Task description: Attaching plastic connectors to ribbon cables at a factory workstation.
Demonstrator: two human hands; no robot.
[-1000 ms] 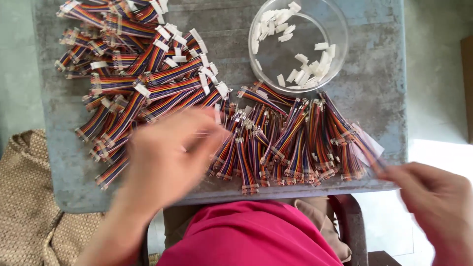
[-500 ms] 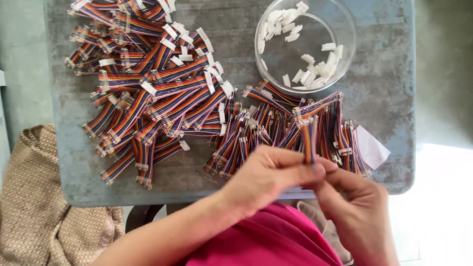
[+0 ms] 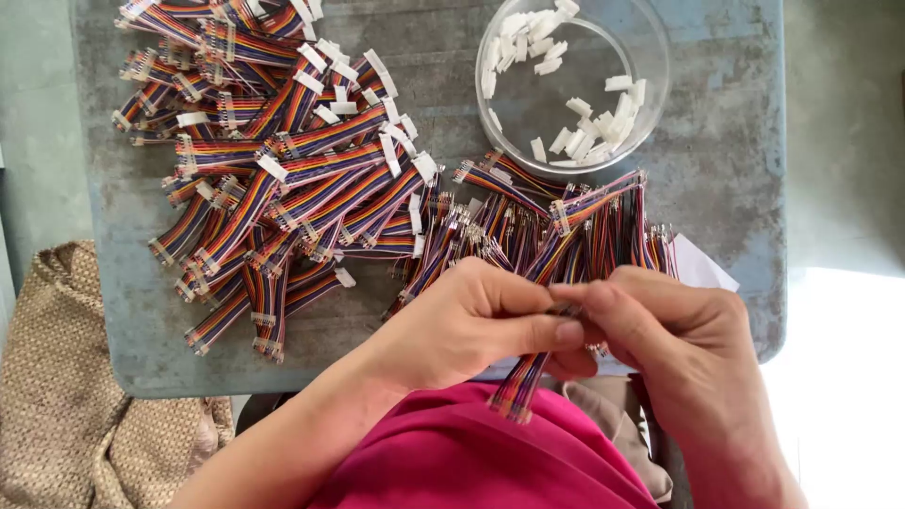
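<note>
Head view looks down on a grey worktop (image 3: 745, 236). Both hands meet just below its near edge: the left hand (image 3: 471, 325) and right hand (image 3: 674, 335) have their fingers closed on one rainbow ribbon cable (image 3: 520, 382), whose free end hangs toward the pink garment (image 3: 471, 462). Beyond the hands lies a pile of bare-ended cables (image 3: 547, 226); left of it, cables with white connectors (image 3: 283, 160). A glass bowl of white connector housings (image 3: 570, 80) sits behind the pile.
</note>
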